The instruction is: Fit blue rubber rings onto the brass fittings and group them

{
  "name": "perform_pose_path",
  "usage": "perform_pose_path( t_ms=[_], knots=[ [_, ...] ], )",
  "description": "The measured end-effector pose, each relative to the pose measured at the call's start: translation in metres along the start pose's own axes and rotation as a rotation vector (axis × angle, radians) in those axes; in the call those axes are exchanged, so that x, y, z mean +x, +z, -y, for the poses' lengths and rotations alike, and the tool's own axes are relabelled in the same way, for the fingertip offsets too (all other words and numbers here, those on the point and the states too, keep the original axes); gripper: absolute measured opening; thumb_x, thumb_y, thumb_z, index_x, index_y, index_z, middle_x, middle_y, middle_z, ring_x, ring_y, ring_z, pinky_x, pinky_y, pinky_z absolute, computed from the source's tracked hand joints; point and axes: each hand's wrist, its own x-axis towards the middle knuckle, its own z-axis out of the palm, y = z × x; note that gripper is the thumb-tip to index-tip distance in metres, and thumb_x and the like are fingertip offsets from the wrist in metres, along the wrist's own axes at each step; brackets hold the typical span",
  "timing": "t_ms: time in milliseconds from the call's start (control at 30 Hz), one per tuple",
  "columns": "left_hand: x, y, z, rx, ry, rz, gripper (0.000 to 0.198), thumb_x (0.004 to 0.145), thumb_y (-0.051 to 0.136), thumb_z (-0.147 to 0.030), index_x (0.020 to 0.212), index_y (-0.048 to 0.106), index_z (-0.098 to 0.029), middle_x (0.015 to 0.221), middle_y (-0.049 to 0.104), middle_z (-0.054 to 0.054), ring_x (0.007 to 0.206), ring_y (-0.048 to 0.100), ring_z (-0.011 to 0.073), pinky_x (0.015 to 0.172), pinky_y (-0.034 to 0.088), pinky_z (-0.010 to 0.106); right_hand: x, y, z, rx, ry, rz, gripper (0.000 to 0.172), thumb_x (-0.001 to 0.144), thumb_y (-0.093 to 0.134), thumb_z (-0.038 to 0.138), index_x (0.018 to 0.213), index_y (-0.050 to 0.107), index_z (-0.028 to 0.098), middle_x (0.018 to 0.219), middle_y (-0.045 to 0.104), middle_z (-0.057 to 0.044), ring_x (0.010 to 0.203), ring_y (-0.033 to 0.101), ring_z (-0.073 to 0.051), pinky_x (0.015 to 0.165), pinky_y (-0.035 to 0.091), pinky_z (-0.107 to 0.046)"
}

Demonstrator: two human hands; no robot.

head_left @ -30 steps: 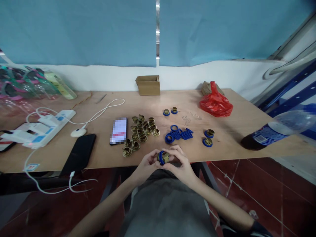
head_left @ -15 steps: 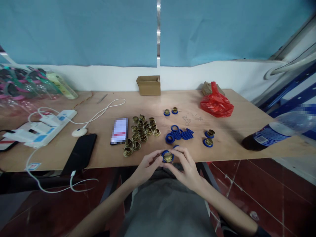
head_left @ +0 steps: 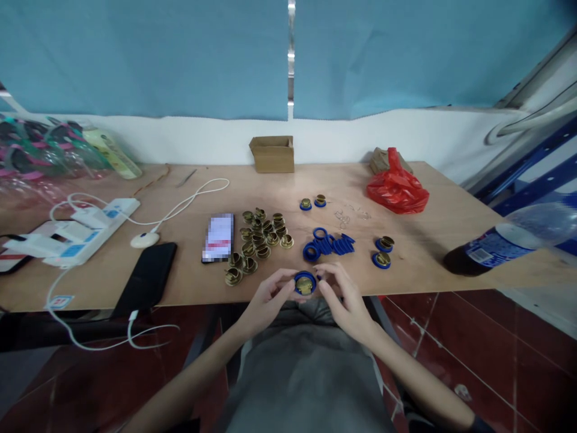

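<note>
Above the front edge of the table, my left hand [head_left: 271, 302] pinches a round brass-coloured fitting [head_left: 305, 285] with a blue ring around it. My right hand [head_left: 343, 300] is just right of the fitting, thumb and fingers closed on a blue ring [head_left: 319, 277], of which only a small dark part shows. A pile of blue rings [head_left: 334, 243] lies just beyond my hands. Several brass-coloured fittings [head_left: 256, 234] stand grouped to the left. Ringed fittings [head_left: 382, 259] sit in a pair at the right, and another ringed pair [head_left: 305, 204] is farther back.
A lit phone [head_left: 218, 237], a dark phone [head_left: 145, 279] and a power strip [head_left: 97, 231] lie on the left. An open cardboard box [head_left: 273, 155] stands at the back. A red plastic bag [head_left: 397, 189] and a cola bottle [head_left: 489, 246] are on the right, with clear bits [head_left: 342, 216] mid-table.
My right fingers have moved off the fitting to its right side, with the blue ring lower between them. My left hand keeps hold of the fitting, its round face now turned more toward me.
</note>
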Motion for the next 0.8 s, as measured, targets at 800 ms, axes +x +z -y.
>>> perform_pose_path(
  t_ms=[800],
  knots=[
    [-0.0027, 0.0019, 0.0022, 0.080, -0.031, -0.014, 0.027, 0.093, 0.067, -0.041, 0.106, 0.070, -0.018, 0.094, 0.080, 0.005, 0.078, 0.078, 0.0197, 0.079, 0.063, 0.032, 0.0049, 0.0020, -0.0078, 0.089, 0.095, 0.224, 0.016, 0.102, 0.041, 0.024, 0.103, 0.056, 0.019, 0.081, 0.056, 0.000, 0.071, 0.054, -0.015, 0.068, 0.043, -0.028]
  ],
)
